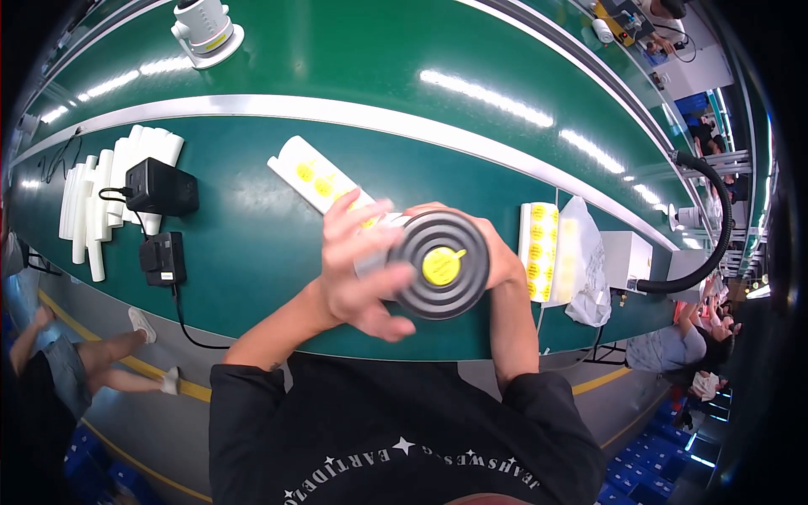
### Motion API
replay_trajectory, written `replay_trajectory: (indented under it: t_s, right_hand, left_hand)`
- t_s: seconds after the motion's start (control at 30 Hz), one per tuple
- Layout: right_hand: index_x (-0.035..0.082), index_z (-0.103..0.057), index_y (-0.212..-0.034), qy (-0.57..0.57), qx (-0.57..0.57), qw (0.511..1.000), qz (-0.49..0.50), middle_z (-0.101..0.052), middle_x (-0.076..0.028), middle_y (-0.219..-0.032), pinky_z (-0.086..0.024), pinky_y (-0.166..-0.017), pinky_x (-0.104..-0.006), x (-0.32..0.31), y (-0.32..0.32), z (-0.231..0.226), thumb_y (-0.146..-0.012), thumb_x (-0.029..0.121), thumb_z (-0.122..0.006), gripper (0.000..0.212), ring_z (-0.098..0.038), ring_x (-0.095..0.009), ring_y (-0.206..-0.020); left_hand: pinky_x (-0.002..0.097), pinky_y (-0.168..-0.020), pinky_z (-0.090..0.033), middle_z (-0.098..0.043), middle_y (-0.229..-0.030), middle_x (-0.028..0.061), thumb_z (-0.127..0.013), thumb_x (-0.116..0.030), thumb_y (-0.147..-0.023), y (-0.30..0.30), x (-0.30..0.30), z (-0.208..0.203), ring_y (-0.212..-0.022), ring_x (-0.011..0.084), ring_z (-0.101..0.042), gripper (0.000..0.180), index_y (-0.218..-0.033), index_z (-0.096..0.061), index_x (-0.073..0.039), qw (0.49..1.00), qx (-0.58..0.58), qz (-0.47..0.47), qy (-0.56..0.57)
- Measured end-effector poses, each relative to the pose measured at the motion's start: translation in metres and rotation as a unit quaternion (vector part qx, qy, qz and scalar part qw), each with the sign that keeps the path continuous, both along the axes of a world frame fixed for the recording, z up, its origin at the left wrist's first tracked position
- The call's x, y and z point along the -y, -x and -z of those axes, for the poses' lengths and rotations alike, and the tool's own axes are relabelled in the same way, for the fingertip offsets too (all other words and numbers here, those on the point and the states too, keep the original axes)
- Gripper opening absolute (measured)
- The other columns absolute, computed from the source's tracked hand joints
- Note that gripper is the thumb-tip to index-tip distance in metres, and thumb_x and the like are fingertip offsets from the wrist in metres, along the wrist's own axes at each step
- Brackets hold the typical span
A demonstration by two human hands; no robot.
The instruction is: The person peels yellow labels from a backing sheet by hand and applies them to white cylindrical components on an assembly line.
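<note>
My right hand [498, 257] grips a device with a black, ribbed round base [412, 290] turned up toward me; its body is hidden underneath. On the middle of the base sits a round yellow sticker [442, 266] with a small tab at its upper right. My left hand [358, 273] is at the left side of the base, fingers spread and slightly blurred. Just beyond that hand a curled white sheet with round yellow stickers [307, 171] lies on the green table [240, 227], partly covered by the fingers.
Left are white rolls [103, 198], a black box [162, 187] and a corded black adapter [162, 258]. Right are another sticker sheet [539, 252], a clear plastic bag [592, 282], a white box [629, 261] and a black hose [725, 215]. A white device [204, 35] stands on the far green belt.
</note>
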State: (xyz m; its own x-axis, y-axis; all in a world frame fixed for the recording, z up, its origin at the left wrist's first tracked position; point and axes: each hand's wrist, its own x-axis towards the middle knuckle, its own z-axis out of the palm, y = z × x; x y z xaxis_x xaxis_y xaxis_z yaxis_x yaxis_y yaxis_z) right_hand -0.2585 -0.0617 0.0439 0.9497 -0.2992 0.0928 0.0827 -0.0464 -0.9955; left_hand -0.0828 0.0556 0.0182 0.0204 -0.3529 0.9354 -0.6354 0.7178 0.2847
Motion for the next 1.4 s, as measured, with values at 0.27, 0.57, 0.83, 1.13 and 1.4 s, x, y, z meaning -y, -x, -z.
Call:
replay_trajectory:
  t_s: [0.27,0.57,0.83,1.13,1.4]
  right_hand:
    - [0.020,-0.016,-0.144,-0.167,0.268,0.930,0.187,-0.040,-0.019,-0.134,-0.039,-0.103,-0.0491,-0.035,0.005,0.008,-0.041,0.041,-0.093,0.131,-0.040,-0.035,-0.126]
    - [0.004,-0.043,-0.132,-0.438,0.059,0.854,0.274,-0.050,-0.022,-0.124,-0.048,-0.093,-0.0385,-0.065,-0.010,-0.054,-0.092,0.039,-0.042,0.053,-0.052,-0.033,-0.113]
    - [0.014,-0.032,-0.131,-0.137,0.059,0.958,0.246,-0.055,-0.026,-0.115,-0.050,-0.089,-0.0439,-0.070,-0.006,-0.048,-0.096,0.034,-0.043,0.041,-0.055,-0.036,-0.107]
    - [-0.002,-0.042,-0.128,-0.041,-0.094,0.980,0.169,-0.054,-0.013,-0.123,-0.041,-0.097,-0.0332,-0.032,0.028,-0.053,-0.059,0.043,-0.086,0.093,-0.054,-0.020,-0.109]
    - [0.005,-0.062,-0.111,0.085,-0.445,0.890,-0.058,-0.067,-0.017,-0.094,-0.050,-0.079,-0.0359,-0.005,0.010,-0.062,-0.074,0.064,-0.061,0.069,-0.066,-0.030,-0.088]
  left_hand:
    - [0.0463,-0.111,-0.018,-0.016,-0.149,0.0221,-0.062,-0.048,-0.078,-0.003,0.006,0.023,-0.137,0.0346,-0.021,0.101,-0.147,-0.001,-0.005,0.766,-0.444,0.315,-0.342]
    - [0.0451,-0.104,-0.035,-0.037,-0.140,0.0144,-0.036,-0.070,-0.081,0.011,0.007,0.006,-0.127,0.0298,-0.040,0.091,-0.149,-0.011,-0.015,0.423,-0.618,0.498,-0.437]
    - [0.0421,-0.101,-0.039,-0.044,-0.133,0.0131,-0.035,-0.057,-0.086,0.002,0.009,-0.004,-0.120,0.0287,-0.047,0.078,-0.148,-0.017,-0.013,0.341,-0.651,0.512,-0.444]
    - [0.0400,-0.088,-0.047,-0.053,-0.123,0.0087,-0.038,-0.051,-0.088,-0.011,0.004,-0.027,-0.105,0.0237,-0.056,0.067,-0.144,-0.029,-0.016,0.394,-0.621,0.438,-0.517]
    - [0.0347,-0.098,-0.038,-0.048,-0.123,0.0146,-0.046,-0.046,-0.088,0.006,0.013,-0.037,-0.112,0.0230,-0.050,0.067,-0.142,-0.032,-0.008,0.473,-0.544,0.355,-0.595]
